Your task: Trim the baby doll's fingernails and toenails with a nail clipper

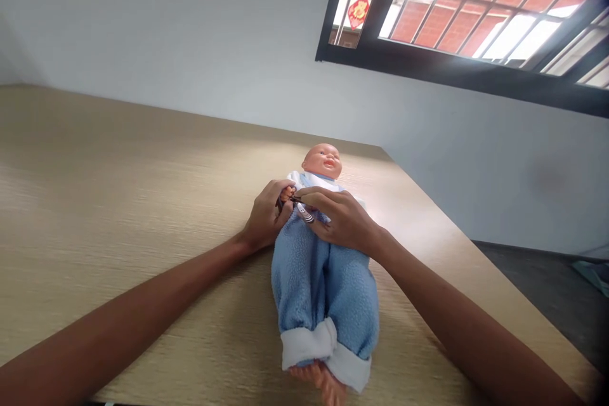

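A baby doll (297,273) in a blue fleece outfit with white cuffs and collar lies on its back, head away from me and bare feet towards me. My left hand (264,214) is closed around the doll's small hand (287,193), whose fingers poke out at the top. Between the fingers of my right hand (346,219) is a nail clipper (304,212) with a white, black-striped lever. Its dark tip sits right at the doll's fingers; whether it touches them I cannot tell. My right hand covers part of the doll's chest.
The doll rests on a light wooden table (143,158), whose right edge runs diagonally down beside my right arm. Behind the table rises a pale wall (190,32) with a dark-framed, barred window (447,63). Grey floor (523,285) shows at the right.
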A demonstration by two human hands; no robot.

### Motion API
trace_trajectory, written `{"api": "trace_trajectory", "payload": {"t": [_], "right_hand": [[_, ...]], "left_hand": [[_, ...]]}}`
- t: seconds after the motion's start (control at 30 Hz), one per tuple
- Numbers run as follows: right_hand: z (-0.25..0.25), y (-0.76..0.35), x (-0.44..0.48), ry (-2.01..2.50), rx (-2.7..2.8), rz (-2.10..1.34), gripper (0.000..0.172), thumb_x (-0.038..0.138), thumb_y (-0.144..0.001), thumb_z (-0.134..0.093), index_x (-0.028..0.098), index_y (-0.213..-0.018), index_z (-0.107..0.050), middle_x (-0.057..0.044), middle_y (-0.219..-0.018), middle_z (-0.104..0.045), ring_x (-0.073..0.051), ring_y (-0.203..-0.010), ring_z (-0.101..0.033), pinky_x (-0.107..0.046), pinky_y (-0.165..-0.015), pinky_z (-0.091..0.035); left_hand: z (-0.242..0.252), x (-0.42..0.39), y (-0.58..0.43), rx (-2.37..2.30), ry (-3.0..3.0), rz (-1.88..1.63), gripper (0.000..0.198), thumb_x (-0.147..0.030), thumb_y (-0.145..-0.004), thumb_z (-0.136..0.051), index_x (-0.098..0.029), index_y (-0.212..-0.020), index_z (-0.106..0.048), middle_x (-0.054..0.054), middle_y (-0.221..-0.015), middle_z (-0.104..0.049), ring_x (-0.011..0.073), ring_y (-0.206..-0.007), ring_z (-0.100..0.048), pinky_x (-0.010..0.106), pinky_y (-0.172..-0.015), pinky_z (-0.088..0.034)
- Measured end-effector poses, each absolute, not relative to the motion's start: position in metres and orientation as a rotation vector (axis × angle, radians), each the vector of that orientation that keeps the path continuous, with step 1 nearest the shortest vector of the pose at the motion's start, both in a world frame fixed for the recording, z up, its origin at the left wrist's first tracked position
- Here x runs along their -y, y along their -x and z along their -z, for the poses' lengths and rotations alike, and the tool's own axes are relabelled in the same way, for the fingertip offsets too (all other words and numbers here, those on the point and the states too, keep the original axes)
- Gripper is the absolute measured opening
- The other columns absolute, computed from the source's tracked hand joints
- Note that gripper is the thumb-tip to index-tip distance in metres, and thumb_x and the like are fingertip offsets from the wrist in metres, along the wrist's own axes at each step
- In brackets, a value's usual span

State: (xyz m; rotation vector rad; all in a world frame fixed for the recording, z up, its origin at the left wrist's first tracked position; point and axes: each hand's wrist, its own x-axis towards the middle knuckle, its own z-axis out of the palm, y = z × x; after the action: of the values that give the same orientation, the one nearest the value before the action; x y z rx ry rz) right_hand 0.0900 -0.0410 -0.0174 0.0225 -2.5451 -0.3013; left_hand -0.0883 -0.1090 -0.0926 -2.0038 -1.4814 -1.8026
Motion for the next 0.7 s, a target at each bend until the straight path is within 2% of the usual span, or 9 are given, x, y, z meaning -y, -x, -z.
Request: {"api": "trace_trajectory", "payload": {"t": [0.17, 0.37, 0.5, 0.7], "right_hand": [[0.0180, -0.0920, 0.0395, -0.106, 2.597, 0.253, 0.011, 0.015, -0.095, -0.053, 0.021, -0.103, -0.057, -0.002, -0.108, -0.074, -0.013, -0.083, -0.070, -0.027, -0.060, -0.048], [0.0189, -0.0908, 0.0388, -0.065, 2.563, 0.188, 0.011, 0.018, -0.095, -0.054, 0.020, -0.106, -0.056, -0.004, -0.108, -0.073, -0.014, -0.086, -0.070, -0.027, -0.063, -0.052], [0.0188, -0.0906, 0.0378, -0.035, 2.546, 0.180, 0.009, 0.019, -0.096, -0.053, 0.019, -0.104, -0.056, -0.006, -0.111, -0.072, -0.015, -0.087, -0.069, -0.028, -0.065, -0.053], [0.0175, -0.0910, 0.0382, -0.067, 2.602, 0.226, 0.014, 0.013, -0.096, -0.049, 0.020, -0.105, -0.057, -0.005, -0.112, -0.072, -0.015, -0.087, -0.069, -0.026, -0.062, -0.051]], "left_hand": [[0.0936, 0.1111, 0.0897, 1.473, 2.045, 1.773, 0.029, -0.022, -0.093, -0.048, -0.018, -0.120, -0.056, 0.009, -0.111, -0.065, 0.0199, -0.099, -0.062, 0.034, -0.088, -0.053], [0.0930, 0.1132, 0.0871, 1.498, 2.020, 1.760, 0.032, -0.022, -0.099, -0.043, -0.018, -0.130, -0.050, 0.011, -0.123, -0.064, 0.0213, -0.111, -0.062, 0.037, -0.098, -0.051], [0.0927, 0.1134, 0.0864, 1.510, 2.010, 1.754, 0.032, -0.025, -0.100, -0.043, -0.018, -0.131, -0.051, 0.011, -0.124, -0.064, 0.0214, -0.113, -0.062, 0.037, -0.100, -0.051], [0.0928, 0.1130, 0.0872, 1.497, 2.013, 1.759, 0.031, -0.025, -0.101, -0.043, -0.018, -0.130, -0.051, 0.011, -0.123, -0.065, 0.0211, -0.112, -0.063, 0.037, -0.099, -0.051]]}}
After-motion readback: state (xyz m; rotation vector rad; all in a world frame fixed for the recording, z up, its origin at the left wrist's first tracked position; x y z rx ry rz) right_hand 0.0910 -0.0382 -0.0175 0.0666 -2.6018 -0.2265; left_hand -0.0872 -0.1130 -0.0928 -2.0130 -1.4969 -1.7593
